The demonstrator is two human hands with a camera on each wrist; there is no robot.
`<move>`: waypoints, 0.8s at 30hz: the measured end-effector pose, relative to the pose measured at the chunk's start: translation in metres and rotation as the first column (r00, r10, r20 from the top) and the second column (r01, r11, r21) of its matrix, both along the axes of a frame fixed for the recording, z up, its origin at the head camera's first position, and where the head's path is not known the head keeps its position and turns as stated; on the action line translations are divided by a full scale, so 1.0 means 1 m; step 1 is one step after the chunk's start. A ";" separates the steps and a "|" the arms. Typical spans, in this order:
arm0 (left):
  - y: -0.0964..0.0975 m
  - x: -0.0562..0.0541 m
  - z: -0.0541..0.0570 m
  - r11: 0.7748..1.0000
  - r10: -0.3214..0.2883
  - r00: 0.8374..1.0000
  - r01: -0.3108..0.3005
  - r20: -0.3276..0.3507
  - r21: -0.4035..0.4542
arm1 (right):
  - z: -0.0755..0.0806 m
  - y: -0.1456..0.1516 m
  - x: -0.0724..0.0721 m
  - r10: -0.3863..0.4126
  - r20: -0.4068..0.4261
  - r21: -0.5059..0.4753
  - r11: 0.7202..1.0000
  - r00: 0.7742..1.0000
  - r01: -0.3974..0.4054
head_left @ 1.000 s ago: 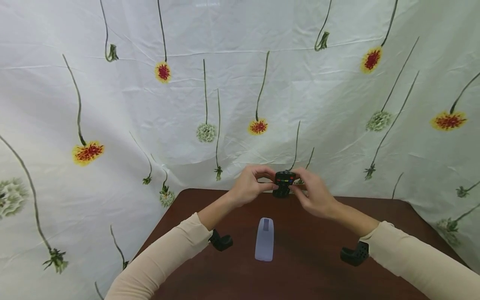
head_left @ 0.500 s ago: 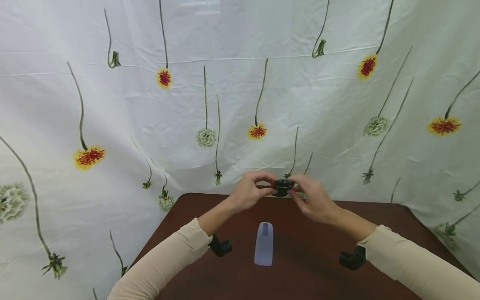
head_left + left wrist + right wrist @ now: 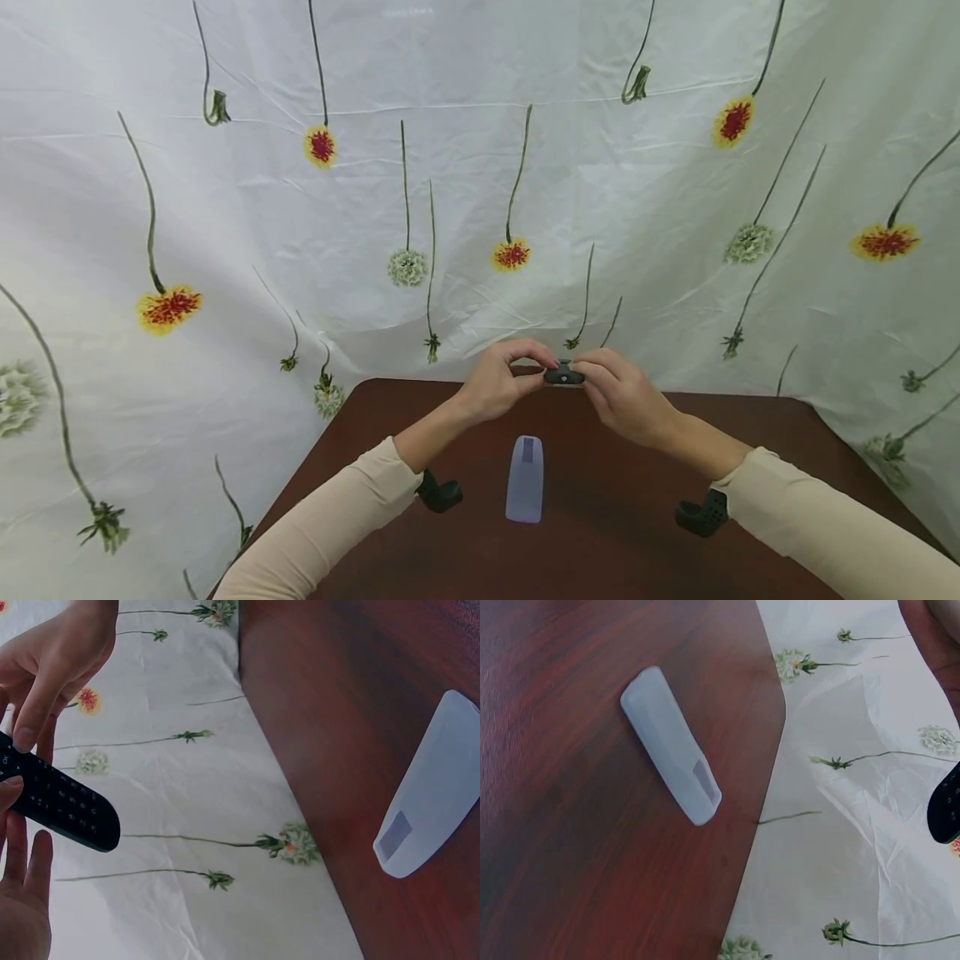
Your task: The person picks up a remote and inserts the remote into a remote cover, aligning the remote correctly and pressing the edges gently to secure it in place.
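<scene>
A black remote control (image 3: pixel 564 377) is held between both hands near the table's far edge, its narrow end turned to the head camera. My left hand (image 3: pixel 492 381) pinches its left side between thumb and fingers. From the other side, the right hand (image 3: pixel 626 392) grips it, fingertips on top. In the left wrist view the remote (image 3: pixel 71 802) shows its button face, with a thumb and finger pressed on it. Only its dark end (image 3: pixel 946 810) appears in the right wrist view. A translucent whitish remote cover (image 3: pixel 525 479) lies on the table, closer to me than the hands.
The dark reddish-brown table (image 3: pixel 600 517) ends just beyond the hands. Behind it hangs a white cloth (image 3: pixel 465 167) printed with flowers. Dark wrist-worn mounts (image 3: pixel 438 493) sit by both sleeves.
The remote has tipped from showing its coloured buttons to showing its end to the head camera. The right hand's fingers have shifted onto its top. The cover has stayed in place.
</scene>
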State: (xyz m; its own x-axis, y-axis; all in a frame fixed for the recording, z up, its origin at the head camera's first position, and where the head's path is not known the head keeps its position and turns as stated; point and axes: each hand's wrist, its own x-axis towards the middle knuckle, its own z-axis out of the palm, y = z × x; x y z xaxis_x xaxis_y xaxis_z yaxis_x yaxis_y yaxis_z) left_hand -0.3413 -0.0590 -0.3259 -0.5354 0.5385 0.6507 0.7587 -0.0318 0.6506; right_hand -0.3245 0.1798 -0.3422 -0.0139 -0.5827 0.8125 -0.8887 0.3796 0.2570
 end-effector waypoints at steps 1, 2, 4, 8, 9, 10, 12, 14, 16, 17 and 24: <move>0.000 0.000 0.000 1.000 0.008 1.000 -0.008 0.001 -0.001 | 0.001 0.000 0.000 0.002 -0.016 0.008 1.000 1.000 -0.002; -0.001 0.001 0.000 1.000 0.014 1.000 -0.014 0.003 0.001 | 0.001 0.001 0.000 0.004 -0.029 0.014 1.000 1.000 -0.004; -0.001 0.002 0.000 1.000 0.023 1.000 -0.023 0.007 0.004 | 0.002 0.001 0.000 0.006 -0.045 0.021 1.000 0.999 -0.006; -0.001 0.004 -0.001 0.999 0.046 0.999 -0.046 0.025 0.007 | 0.001 -0.001 -0.001 0.013 -0.054 0.013 1.000 0.998 -0.012; -0.001 0.005 -0.002 0.999 0.052 0.998 -0.053 0.036 0.007 | 0.001 -0.001 -0.001 0.014 -0.056 0.008 1.000 0.998 -0.014; -0.001 0.006 -0.002 0.998 0.066 0.996 -0.066 0.057 0.004 | 0.000 -0.002 -0.001 0.016 -0.058 0.002 1.000 0.998 -0.016; -0.001 0.010 -0.001 0.996 0.092 0.984 -0.092 0.153 -0.005 | -0.001 -0.003 -0.001 0.012 -0.062 -0.014 1.000 0.998 -0.013; -0.001 0.016 0.001 0.995 0.085 0.935 -0.096 0.344 0.015 | -0.001 -0.003 -0.002 0.007 -0.070 -0.022 1.000 0.998 -0.009; 0.000 0.023 0.004 0.992 0.050 0.821 -0.105 0.569 0.065 | -0.002 -0.002 -0.003 -0.008 -0.079 -0.022 1.000 0.997 0.006; 0.000 0.027 0.006 0.988 0.013 0.742 -0.113 0.670 0.105 | -0.002 -0.002 -0.003 -0.015 -0.084 -0.022 1.000 0.996 0.013; 0.007 0.041 0.006 0.956 -0.184 0.392 -0.142 0.901 0.257 | -0.003 0.001 -0.003 -0.010 -0.125 0.001 1.000 0.992 0.010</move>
State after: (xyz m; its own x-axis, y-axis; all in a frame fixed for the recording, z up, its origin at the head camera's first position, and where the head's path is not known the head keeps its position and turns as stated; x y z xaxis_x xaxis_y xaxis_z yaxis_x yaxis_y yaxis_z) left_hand -0.3000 -0.0516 -0.3199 -0.8775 0.4649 -0.1177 -0.2898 -0.3187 0.9025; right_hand -0.3278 0.1804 -0.3449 0.0815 -0.5843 0.8074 -0.8460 0.3877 0.3660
